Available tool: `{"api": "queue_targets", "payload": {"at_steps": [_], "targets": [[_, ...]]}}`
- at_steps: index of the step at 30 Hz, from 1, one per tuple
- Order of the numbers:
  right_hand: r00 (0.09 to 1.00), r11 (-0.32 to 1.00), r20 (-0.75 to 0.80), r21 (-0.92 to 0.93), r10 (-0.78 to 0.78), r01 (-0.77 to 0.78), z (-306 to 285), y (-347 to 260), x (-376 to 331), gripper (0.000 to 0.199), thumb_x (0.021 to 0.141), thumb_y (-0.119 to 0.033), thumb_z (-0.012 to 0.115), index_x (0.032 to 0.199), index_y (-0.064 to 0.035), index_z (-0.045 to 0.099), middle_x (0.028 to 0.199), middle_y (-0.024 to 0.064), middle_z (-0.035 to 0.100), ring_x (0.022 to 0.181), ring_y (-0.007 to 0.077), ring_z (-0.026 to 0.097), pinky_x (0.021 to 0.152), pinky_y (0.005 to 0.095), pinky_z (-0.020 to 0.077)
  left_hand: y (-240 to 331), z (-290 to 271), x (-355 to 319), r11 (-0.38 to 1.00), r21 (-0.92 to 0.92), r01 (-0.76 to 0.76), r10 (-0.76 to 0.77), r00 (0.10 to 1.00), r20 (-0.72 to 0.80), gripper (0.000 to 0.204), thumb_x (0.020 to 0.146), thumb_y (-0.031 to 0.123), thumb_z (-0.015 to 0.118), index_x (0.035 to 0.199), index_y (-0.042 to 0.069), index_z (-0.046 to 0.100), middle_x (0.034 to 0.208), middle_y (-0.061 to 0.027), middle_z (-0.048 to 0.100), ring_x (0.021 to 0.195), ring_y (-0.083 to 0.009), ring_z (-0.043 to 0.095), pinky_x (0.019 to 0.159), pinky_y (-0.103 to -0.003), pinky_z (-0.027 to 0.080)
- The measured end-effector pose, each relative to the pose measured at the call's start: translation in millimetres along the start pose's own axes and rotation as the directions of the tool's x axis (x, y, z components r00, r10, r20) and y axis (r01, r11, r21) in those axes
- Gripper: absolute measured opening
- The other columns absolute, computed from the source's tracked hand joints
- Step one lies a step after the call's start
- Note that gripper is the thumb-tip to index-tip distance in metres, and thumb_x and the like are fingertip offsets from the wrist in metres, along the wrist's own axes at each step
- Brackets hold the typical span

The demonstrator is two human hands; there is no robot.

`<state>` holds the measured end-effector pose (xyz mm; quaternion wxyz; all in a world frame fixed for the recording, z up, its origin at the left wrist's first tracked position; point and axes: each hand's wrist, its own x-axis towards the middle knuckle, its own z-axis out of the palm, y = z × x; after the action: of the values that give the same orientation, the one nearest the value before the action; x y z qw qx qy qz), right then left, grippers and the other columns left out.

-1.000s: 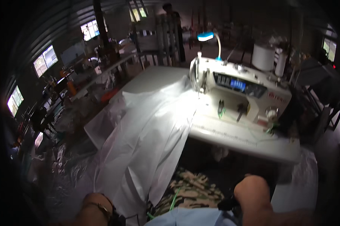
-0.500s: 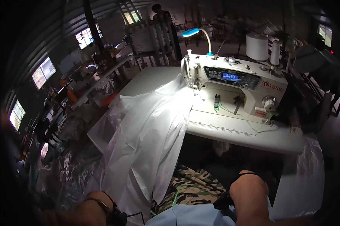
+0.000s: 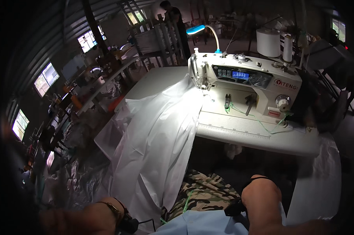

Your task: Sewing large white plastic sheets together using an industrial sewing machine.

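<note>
At the lower edge of the head view, both forearms come in, and the hands themselves are mostly cut off or in shadow. Left hand [image 3: 124,219]: wrist with a watch or strap, lying right at the bottom hem of the white plastic sheet [image 3: 157,137]; whether the fingers are clenched or loose, cannot tell. Right hand [image 3: 239,205]: hidden behind the raised forearm, near a small dark object; finger state cannot be told either.

The white sheet drapes from the sewing table [image 3: 255,133], running from under the needle area down the table's left front edge to the person's lap. It is translucent, creased, brightly lit near the needle.

Sewing machine [image 3: 245,84]: white body, standing on the table's right half. On its face, a dark rectangular control panel with a small blue lit display; to the right, a red printed label near the handwheel; below that, a small red sticker. A ruler strip runs along the table's front edge.

Behind the machine: a large white thread cone [image 3: 268,42] and a thinner spool just beside it. Blue-headed gooseneck lamp [image 3: 195,29] above the machine's left end.

Camouflage-patterned cloth [image 3: 202,194] lies under the table, over the lap. Another person [image 3: 173,11] stands far back.
</note>
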<state>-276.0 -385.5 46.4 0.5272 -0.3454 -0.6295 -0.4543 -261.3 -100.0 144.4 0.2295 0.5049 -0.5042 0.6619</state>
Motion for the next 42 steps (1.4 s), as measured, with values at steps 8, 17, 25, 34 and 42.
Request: {"api": "queue_targets", "payload": {"at_steps": [8,17,25,34,42], "targets": [[1.000,1.000,-0.004,0.005,0.020,-0.020,-2,3,-4,0.013,0.080,0.000,0.063,0.092,-0.0042,0.058,0.086,0.0067,0.062,0.073,0.0236,0.062,0.073,0.0402,0.0526,-10,15,-10,1.000,-0.003,0.009,-0.009,0.995,-0.101,0.032,0.106,0.018,0.033,0.137,0.011,0.039,0.145,-0.0121,0.045,0.126,-0.0296,0.051,0.096,-0.045,0.048],[0.998,0.998,-0.011,-0.007,0.061,-0.062,4,4,-5,0.011,0.081,0.000,0.063,0.090,-0.0045,0.058,0.084,0.0063,0.061,0.071,0.0230,0.062,0.071,0.0393,0.0528,-20,5,-26,0.998,0.050,0.047,-0.041,0.993,-0.110,0.033,0.104,0.017,0.038,0.136,0.007,0.037,0.137,-0.0140,0.045,0.113,-0.0320,0.053,0.088,-0.044,0.050],[0.992,0.992,-0.022,-0.020,0.122,-0.122,9,13,-13,0.010,0.081,0.001,0.063,0.087,-0.0047,0.057,0.082,0.0060,0.060,0.069,0.0224,0.061,0.068,0.0384,0.0530,-25,-4,-76,0.898,0.297,0.323,-0.305,0.946,-0.106,0.041,0.100,0.023,0.042,0.122,-0.010,0.050,0.115,-0.0252,0.055,0.100,-0.0357,0.062,0.084,-0.043,0.057],[0.984,0.983,-0.050,-0.060,0.171,-0.174,3,11,-23,0.009,0.081,0.001,0.062,0.085,-0.0050,0.056,0.080,0.0056,0.060,0.067,0.0218,0.061,0.066,0.0374,0.0532,-3,32,-183,0.476,0.199,0.857,-0.844,0.380,0.379,0.031,0.092,0.001,0.050,0.120,-0.005,0.061,0.120,-0.0166,0.062,0.108,-0.0243,0.062,0.088,-0.035,0.053],[0.979,0.981,-0.076,-0.028,0.192,-0.194,-11,19,-36,0.009,0.082,0.001,0.062,0.083,-0.0052,0.056,0.078,0.0052,0.059,0.066,0.0213,0.060,0.064,0.0365,0.0534,48,47,-264,0.282,0.348,0.894,-0.877,0.093,0.471,0.026,0.087,-0.006,0.058,0.112,-0.004,0.064,0.106,-0.0149,0.066,0.092,-0.0218,0.065,0.080,-0.030,0.052]]}}
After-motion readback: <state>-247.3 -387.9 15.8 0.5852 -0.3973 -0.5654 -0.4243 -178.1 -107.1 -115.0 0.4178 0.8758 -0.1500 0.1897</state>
